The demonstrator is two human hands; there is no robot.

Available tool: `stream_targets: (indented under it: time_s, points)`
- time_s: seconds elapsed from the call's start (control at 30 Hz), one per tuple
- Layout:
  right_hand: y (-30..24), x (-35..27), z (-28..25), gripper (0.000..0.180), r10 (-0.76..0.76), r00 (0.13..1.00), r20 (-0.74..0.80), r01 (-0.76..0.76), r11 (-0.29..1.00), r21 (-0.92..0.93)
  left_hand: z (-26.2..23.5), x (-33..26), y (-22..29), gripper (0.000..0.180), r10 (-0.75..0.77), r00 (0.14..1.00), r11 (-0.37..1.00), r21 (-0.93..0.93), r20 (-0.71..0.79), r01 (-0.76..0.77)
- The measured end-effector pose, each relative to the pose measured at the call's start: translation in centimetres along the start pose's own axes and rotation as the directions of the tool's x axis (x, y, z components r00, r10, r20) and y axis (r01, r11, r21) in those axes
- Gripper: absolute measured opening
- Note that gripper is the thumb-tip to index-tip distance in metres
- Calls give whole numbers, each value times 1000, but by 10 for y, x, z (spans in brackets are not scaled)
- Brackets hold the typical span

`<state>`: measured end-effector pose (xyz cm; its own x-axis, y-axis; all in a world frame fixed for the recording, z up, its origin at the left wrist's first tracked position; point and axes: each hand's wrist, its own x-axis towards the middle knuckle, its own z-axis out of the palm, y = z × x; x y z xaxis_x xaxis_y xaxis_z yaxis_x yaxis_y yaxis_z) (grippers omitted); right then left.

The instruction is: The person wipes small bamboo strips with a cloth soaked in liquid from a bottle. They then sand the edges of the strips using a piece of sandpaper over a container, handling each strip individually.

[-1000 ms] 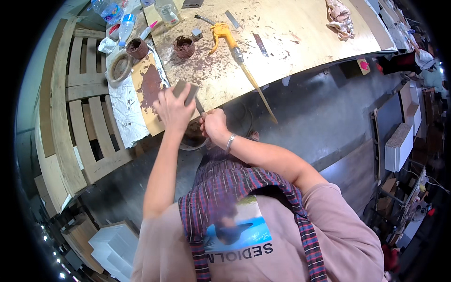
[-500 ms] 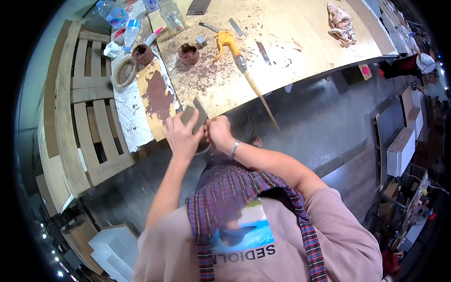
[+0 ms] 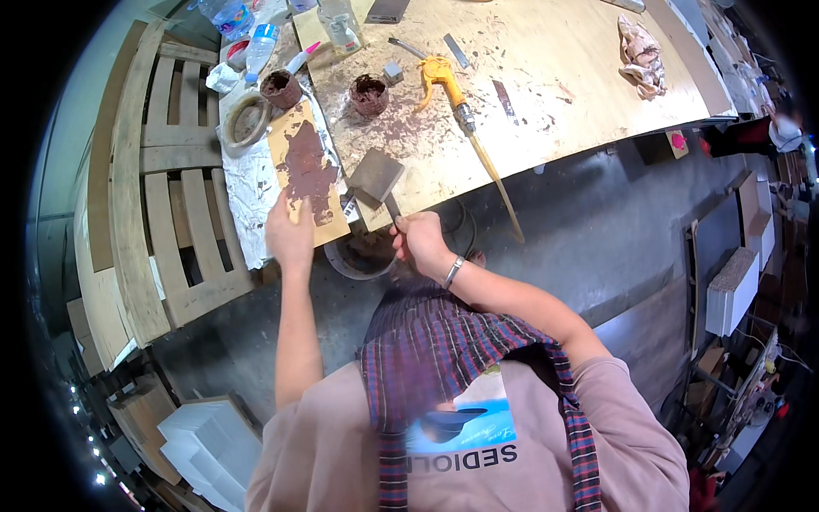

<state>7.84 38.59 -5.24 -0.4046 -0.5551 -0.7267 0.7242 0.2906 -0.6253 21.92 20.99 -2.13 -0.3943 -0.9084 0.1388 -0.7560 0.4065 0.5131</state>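
Observation:
My left hand (image 3: 292,230) is at the near left edge of a tan board (image 3: 335,229) smeared with brown paste, its thumb over the top and its fingers at the edge. The fingertips are partly hidden. Close to the table's corner, my right hand (image 3: 421,239) is closed around a thin dark strip (image 3: 392,206), like a scraper blade, mostly covered by the fingers. Beside it a grey-brown block (image 3: 377,176) rests on the table corner. Two paste-stained cups stand beyond: one cup (image 3: 280,89) by the board, another cup (image 3: 369,96) farther right.
A yellow air blow gun (image 3: 439,75) with a hose lies across the worktable (image 3: 554,102). Around it are metal strips (image 3: 456,51), a small grey cube (image 3: 392,72) and a crumpled cloth (image 3: 641,58). A tape roll (image 3: 246,120), bottles (image 3: 261,51) and a wooden pallet (image 3: 183,158) are leftward.
My left hand has left the block and moved left to the tan board. The block now lies on the table corner. My right hand still holds the dark strip, and the view has shifted slightly.

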Motion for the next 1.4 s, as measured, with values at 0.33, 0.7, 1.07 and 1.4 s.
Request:
stream_targets:
  time_s: [0.33, 0.7, 1.07, 1.4]
  points:
    - [-7, -4, 6, 31, 41, 998, -52, -40, 999, 20, 5, 24, -26, 49, -317, 947, 942, -97, 44, 320]
    - [-11, -8, 4, 27, 41, 999, -35, -42, 998, -47, -24, 56, -53, 15, -433, 793, 266, -780, 428, 567]
    - [-8, -12, 2, 31, 14, 998, 64, -19, 997, 80, -11, 57, -80, 18, -375, 738, 312, -674, 561, 670]
    - [-24, -49, 56, 21, -116, 940, 322, 229, 912, -340, -14, 58, -86, 23, -327, 675, 161, -664, 662, 730]
